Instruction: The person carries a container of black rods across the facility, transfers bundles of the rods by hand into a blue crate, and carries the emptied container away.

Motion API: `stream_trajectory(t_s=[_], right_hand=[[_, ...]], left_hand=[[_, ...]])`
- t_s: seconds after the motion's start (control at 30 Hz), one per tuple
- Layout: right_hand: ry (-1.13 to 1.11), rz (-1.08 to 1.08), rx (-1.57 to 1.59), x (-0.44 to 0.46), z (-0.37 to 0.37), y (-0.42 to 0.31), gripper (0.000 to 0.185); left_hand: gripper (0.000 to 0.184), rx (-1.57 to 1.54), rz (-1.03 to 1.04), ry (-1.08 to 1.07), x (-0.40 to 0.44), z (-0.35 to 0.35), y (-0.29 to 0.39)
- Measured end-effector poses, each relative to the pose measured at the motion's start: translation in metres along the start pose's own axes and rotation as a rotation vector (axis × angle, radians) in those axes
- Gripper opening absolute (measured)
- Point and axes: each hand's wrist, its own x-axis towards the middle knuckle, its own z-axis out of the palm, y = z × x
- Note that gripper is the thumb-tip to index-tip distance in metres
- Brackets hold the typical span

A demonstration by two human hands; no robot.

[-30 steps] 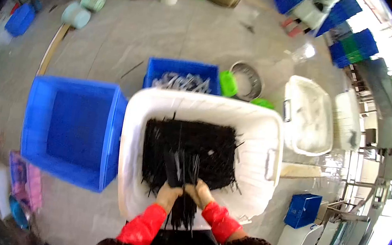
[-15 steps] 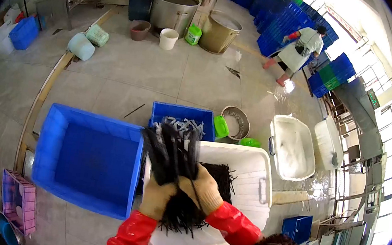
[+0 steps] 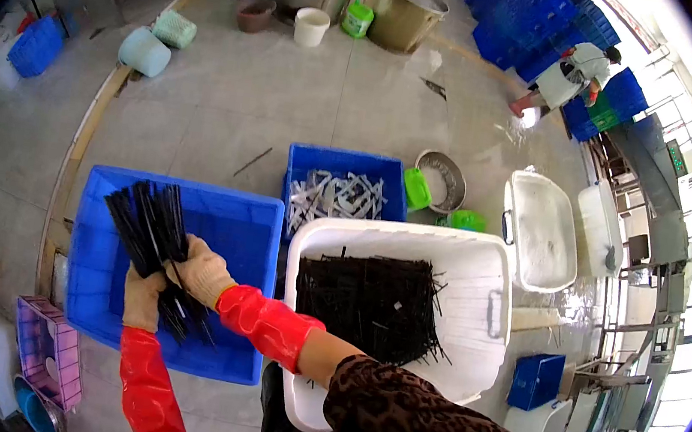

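Grips a fanned bundle of black strips with the left hand and the right hand, both in cream gloves, over the large blue tub. Wears red oversleeves, with a leopard-print sleeve further up the right arm. Just to the right, includes a white tub holding a pile of dark strips. Beyond, shows a smaller blue crate of pale pieces, beside a green container and a metal bowl. Farther off, includes a person bending near stacked blue crates.
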Motion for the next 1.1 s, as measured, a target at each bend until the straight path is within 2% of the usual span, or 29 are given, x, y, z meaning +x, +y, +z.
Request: stream_trajectory(t_s=[0.1, 0.13, 0.2, 0.23, 0.27, 0.33, 0.37, 0.43, 0.47, 0.5, 0.53, 0.57, 0.63, 0.67, 0.7, 0.73, 0.77, 0.8, 0.83, 0.87, 0.9, 0.97, 1.0, 1.07, 1.1], right_hand=[[0.060, 0.137, -0.068, 0.015, 0.017, 0.061, 0.051], [-0.057, 0.199, -0.138, 0.013, 0.008, 0.066, 0.058], [0.000, 0.272, -0.214, 0.017, 0.010, 0.079, 0.060], [0.039, 0.321, -0.296, 0.020, 0.010, 0.083, 0.062], [-0.070, 0.336, -0.268, 0.026, 0.010, 0.088, 0.064], [0.002, 0.222, -0.213, 0.018, 0.006, 0.095, 0.062], [0.044, 0.132, -0.178, 0.003, -0.005, 0.096, 0.060], [0.064, -0.028, -0.059, -0.028, -0.030, 0.092, 0.056], [0.086, -0.134, 0.025, -0.049, -0.042, 0.101, 0.052], [0.046, -0.107, 0.186, -0.074, -0.066, 0.105, 0.049], [0.074, -0.169, 0.212, -0.091, -0.090, 0.124, 0.044], [0.092, -0.208, 0.256, -0.112, -0.114, 0.138, 0.040], [0.246, -0.104, -0.012, -0.136, -0.167, 0.162, 0.034], [0.391, -0.262, -0.154, -0.133, -0.153, 0.230, 0.032], [0.312, 0.031, -0.084, -0.137, -0.167, 0.248, 0.029], [0.455, -0.020, -0.140, -0.144, -0.199, 0.284, 0.025], [0.536, 0.200, -0.092, -0.163, -0.250, 0.314, 0.022], [0.511, 0.408, -0.090, -0.170, -0.291, 0.326, 0.023], [0.629, 0.486, -0.138, -0.178, -0.294, 0.378, 0.026], [0.747, 0.472, -0.189, -0.188, -0.305, 0.432, 0.030], [0.716, 0.551, -0.216, -0.196, -0.331, 0.464, 0.034], [0.673, 0.831, -0.364, -0.207, -0.376, 0.485, 0.045], [0.704, 0.834, -0.378, -0.210, -0.387, 0.513, 0.048], [0.658, 0.812, -0.441, -0.209, -0.405, 0.555, 0.052], [0.626, 0.805, -0.473, -0.203, -0.413, 0.570, 0.053]], left_hand=[[0.043, 0.023, -0.179, 0.015, 0.009, 0.000, -0.059], [0.043, 0.026, -0.205, 0.006, 0.008, 0.005, -0.063], [0.051, 0.489, -0.233, -0.058, 0.017, 0.023, -0.070], [0.051, 0.489, -0.248, -0.085, 0.023, 0.025, -0.079], [0.053, 0.572, -0.278, -0.048, 0.034, 0.022, -0.091], [0.054, 0.816, -0.275, 0.024, 0.043, 0.024, -0.112], [0.054, 0.831, -0.261, 0.012, 0.036, 0.045, -0.098], [0.048, 0.575, -0.303, 0.250, 0.014, 0.083, -0.057], [0.046, 0.500, -0.195, 0.305, 0.000, 0.096, -0.059], [0.045, 0.423, -0.086, 0.354, -0.016, 0.106, -0.068], [0.040, 0.291, 0.044, 0.372, -0.022, 0.119, -0.079], [0.040, 0.332, 0.035, 0.369, -0.038, 0.133, -0.078], [0.032, 0.222, 0.041, 0.322, -0.068, 0.187, -0.052], [0.028, 0.240, 0.100, 0.275, -0.082, 0.186, -0.072], [0.025, 0.257, 0.155, 0.224, -0.091, 0.188, -0.100], [0.023, 0.469, 0.257, 0.112, -0.099, 0.212, -0.115], [0.022, 0.687, 0.339, -0.026, -0.108, 0.261, -0.112], [0.020, 0.503, 0.139, -0.006, -0.110, 0.293, -0.129], [0.019, 0.314, -0.055, 0.028, -0.112, 0.304, -0.158], [0.023, 0.217, -0.135, 0.082, -0.111, 0.315, -0.195], [0.028, 0.120, -0.212, 0.137, -0.110, 0.324, -0.228], [0.032, 0.294, -0.269, 0.141, -0.106, 0.333, -0.278], [0.032, 0.313, -0.279, 0.145, -0.098, 0.335, -0.304], [0.038, 0.612, -0.300, 0.266, -0.081, 0.336, -0.348], [0.038, 0.628, -0.311, 0.261, -0.076, 0.342, -0.355]])
